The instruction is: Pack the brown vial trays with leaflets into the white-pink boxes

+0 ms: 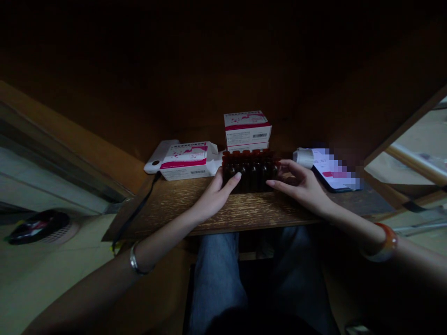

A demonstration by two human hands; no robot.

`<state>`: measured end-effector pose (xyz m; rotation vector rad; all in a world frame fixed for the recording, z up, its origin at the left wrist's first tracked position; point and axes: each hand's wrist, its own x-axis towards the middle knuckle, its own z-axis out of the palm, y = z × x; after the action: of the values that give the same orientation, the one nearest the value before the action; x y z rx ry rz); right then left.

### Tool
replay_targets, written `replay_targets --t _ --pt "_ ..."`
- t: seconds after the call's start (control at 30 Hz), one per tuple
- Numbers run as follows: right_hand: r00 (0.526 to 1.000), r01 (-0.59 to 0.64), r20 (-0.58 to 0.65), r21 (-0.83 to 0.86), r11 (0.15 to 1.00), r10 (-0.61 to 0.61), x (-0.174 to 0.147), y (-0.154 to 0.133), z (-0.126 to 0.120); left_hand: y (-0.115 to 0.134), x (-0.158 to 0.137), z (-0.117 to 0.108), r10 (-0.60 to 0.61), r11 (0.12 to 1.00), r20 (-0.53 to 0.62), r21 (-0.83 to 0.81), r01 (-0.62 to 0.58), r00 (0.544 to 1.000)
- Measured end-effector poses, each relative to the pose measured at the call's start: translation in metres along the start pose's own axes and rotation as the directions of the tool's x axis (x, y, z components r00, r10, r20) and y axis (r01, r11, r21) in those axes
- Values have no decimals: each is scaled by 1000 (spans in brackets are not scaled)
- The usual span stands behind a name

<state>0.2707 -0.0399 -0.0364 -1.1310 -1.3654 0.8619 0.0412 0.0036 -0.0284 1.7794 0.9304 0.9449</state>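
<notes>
A tight block of small brown glass bottles (254,174) with reddish-brown caps stands near the middle of the wooden desktop. My left hand (221,188) grips the block's left end, its thumb across the front bottles and its other fingers mostly hidden. At the right end, my right hand (302,185) cups the bottles between a thumb in front and fingers at the side. Behind them are stacked white and magenta boxes (247,128). A similar carton (188,160), its end flap open, lies to the left.
A white device (155,165) with a dark round spot lies behind the left carton, near a black cord (139,207) hanging over the desk edge. On the right are a white roll-like object (303,157) and a lit phone (331,172). Dark wooden panels enclose the desktop.
</notes>
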Motion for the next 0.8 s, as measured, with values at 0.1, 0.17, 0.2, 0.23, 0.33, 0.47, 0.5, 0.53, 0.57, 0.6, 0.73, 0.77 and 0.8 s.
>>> replay_targets --t 0.1,0.17,0.2,0.23,0.33,0.47,0.5,0.53,0.57,0.6,0.73,0.77,0.8 --pt "998 17 64 72 997 -21 0 0 1 -1 2 -1 30 999 21 -12 -30 999" --pt "994 30 97 119 992 -41 0 1 2 -2 1 -1 36 999 25 -30 -35 999" --pt "993 33 108 135 990 -48 0 2 3 -3 1 -1 29 999 29 -43 -28 999" --pt "992 34 117 146 989 -51 0 2 3 -3 0 -1 20 998 34 -53 -18 999" --pt "989 36 137 150 988 -57 0 5 2 -5 -2 -1 2 999 30 -32 -1 1000" --pt "981 53 179 131 990 -76 0 10 1 -8 -2 -2 15 1000 12 13 -16 1000" --pt "978 56 192 130 990 -80 1 11 1 -9 -1 -2 19 1000 15 6 -19 1000" --pt "976 58 199 131 990 -83 0 11 1 -9 -1 -2 24 1000 17 -3 -24 1000" --pt "976 62 200 129 990 -87 0 11 1 -10 -2 -1 31 1000 10 -4 -31 999" --pt "977 68 194 123 990 -91 -1 11 2 -9 -3 -1 40 999 -9 9 -40 999" --pt "980 162 103 95 982 -171 -6 4 3 -2 -11 4 135 986 -141 112 -120 981" --pt "976 190 88 96 977 -198 -7 3 3 0 -13 4 155 984 -161 115 -137 975" --pt "972 210 81 103 972 -219 -9 3 3 2 -15 5 168 983 -171 104 -152 971"
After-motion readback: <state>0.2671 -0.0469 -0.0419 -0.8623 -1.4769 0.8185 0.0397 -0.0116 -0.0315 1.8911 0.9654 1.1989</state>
